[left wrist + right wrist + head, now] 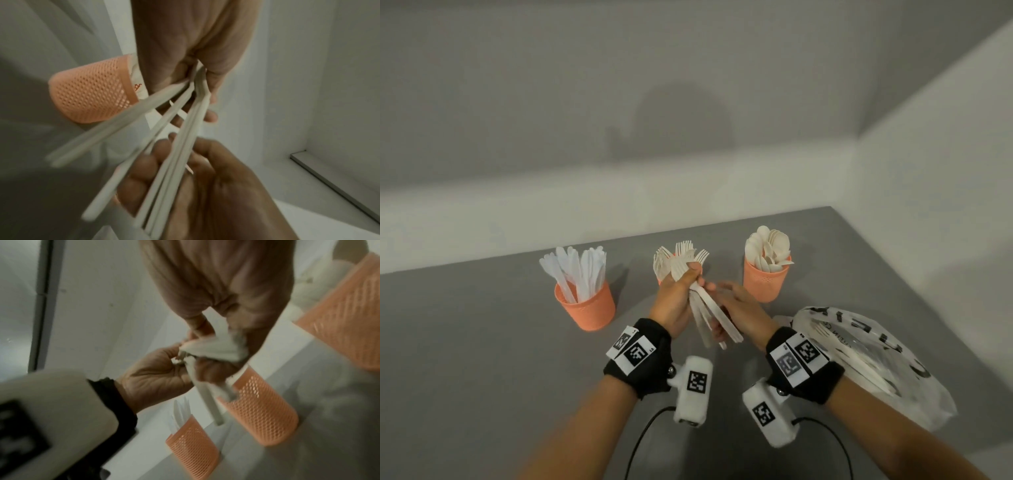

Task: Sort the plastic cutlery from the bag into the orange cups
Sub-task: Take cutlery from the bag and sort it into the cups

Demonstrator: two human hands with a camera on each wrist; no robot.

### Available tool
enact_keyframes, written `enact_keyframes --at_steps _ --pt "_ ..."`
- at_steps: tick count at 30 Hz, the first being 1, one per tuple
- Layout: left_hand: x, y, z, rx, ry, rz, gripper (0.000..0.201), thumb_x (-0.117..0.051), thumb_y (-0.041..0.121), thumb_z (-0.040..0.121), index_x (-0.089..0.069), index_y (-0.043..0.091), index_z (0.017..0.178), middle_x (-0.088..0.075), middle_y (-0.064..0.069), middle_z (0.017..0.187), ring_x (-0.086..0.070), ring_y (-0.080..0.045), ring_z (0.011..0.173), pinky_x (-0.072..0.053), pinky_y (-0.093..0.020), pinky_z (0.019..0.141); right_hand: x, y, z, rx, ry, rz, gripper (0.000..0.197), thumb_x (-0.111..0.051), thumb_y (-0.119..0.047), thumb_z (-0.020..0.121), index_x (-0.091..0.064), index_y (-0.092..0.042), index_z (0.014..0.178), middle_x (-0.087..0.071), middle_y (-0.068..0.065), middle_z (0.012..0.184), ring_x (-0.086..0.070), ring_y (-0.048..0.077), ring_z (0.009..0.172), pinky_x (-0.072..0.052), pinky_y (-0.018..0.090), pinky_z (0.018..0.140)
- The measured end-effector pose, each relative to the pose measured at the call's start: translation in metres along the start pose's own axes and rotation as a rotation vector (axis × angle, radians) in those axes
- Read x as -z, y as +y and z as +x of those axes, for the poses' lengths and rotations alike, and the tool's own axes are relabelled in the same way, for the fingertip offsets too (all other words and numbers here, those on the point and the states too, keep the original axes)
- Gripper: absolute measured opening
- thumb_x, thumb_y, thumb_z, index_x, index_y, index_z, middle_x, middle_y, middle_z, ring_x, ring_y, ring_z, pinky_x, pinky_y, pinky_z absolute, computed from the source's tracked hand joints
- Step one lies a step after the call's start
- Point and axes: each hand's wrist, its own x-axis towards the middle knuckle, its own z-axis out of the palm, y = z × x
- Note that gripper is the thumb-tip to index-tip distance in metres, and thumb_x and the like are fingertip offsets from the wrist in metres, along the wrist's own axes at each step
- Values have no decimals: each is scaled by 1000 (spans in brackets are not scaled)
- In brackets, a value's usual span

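Observation:
My left hand [678, 294] grips a bundle of cream plastic forks [700, 308] near their necks. Their tines stand up in front of the middle orange cup [265, 410], which holds more forks. In the left wrist view the fork handles [185, 129] fan out towards the camera. My right hand [739, 308] lies under the handles, and its straight fingers [141, 164] touch them. The left orange cup [585, 305] holds white knives. The right orange cup [767, 282] holds spoons. The white bag [876, 359] lies at the right with cutlery inside.
The grey table [482, 342] ends at a white wall close behind the cups. Another wall runs along its right side, beyond the bag. Two black cables hang from the wrist cameras at the near edge.

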Motion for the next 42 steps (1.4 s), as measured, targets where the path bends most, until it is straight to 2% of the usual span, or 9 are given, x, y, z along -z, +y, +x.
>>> enact_keyframes --at_steps 5,15,18,21,24,30,33,36,42 --pt "6 36 21 -162 231 -41 30 -47 21 96 -44 14 67 -41 7 38 -43 -7 32 -46 -22 44 40 1 -8 56 170 -254 17 -43 -15 95 -56 -12 106 -64 4 82 -60 16 75 -49 28 71" --pt "-3 61 62 -606 436 435 25 -52 35 92 -46 24 71 -46 0 57 -51 -15 52 -47 -23 58 125 5 -36 -263 221 -676 23 -42 -11 92 -57 -9 74 -57 3 67 -52 14 57 -41 21 53" --pt "-4 45 67 -630 411 481 26 -53 33 92 -44 23 70 -45 0 56 -50 -10 47 -47 -22 57 140 20 -45 -382 178 -1005 25 -43 -16 92 -61 -2 105 -63 11 90 -54 18 68 -44 24 64" --pt "-6 33 75 -633 407 510 31 -54 31 93 -41 22 66 -45 3 49 -47 0 36 -44 -13 47 153 40 -42 -421 126 -1159 46 -52 -27 88 -49 -8 130 -54 9 133 -52 23 117 -38 28 98" --pt "-9 20 77 -648 397 554 32 -53 29 93 -39 21 66 -45 1 50 -47 1 36 -43 -12 47 161 53 -39 -362 91 -1177 73 -68 -33 78 -34 -18 142 -40 4 146 -36 23 135 -28 33 112" --pt "15 -17 83 -671 286 1145 18 -47 27 92 -54 15 103 -66 -11 87 -63 -31 79 -50 -43 81 162 65 -35 -381 47 -1165 94 -76 -34 69 -23 -16 145 -33 7 149 -31 26 138 -26 40 115" --pt "20 -21 84 -647 128 1371 28 -47 4 90 -52 2 118 -55 -21 118 -59 -39 90 -47 -43 82 163 65 -34 -361 75 -1184 95 -78 -34 64 -26 -19 143 -39 6 144 -36 27 134 -31 41 112" --pt "24 -23 84 -657 87 1602 32 -54 -5 79 -59 -4 110 -56 -29 114 -59 -46 96 -49 -51 84 163 72 -35 -372 125 -1235 96 -77 -38 64 -25 -21 143 -37 5 145 -36 27 134 -33 40 111" --pt "24 -16 85 -546 213 1850 52 -30 30 99 -33 -3 139 -33 -20 148 -23 -33 141 -5 -48 117 162 76 -33 -347 163 -1263 85 -74 -46 57 -41 -26 132 -51 2 131 -48 25 121 -41 37 102"
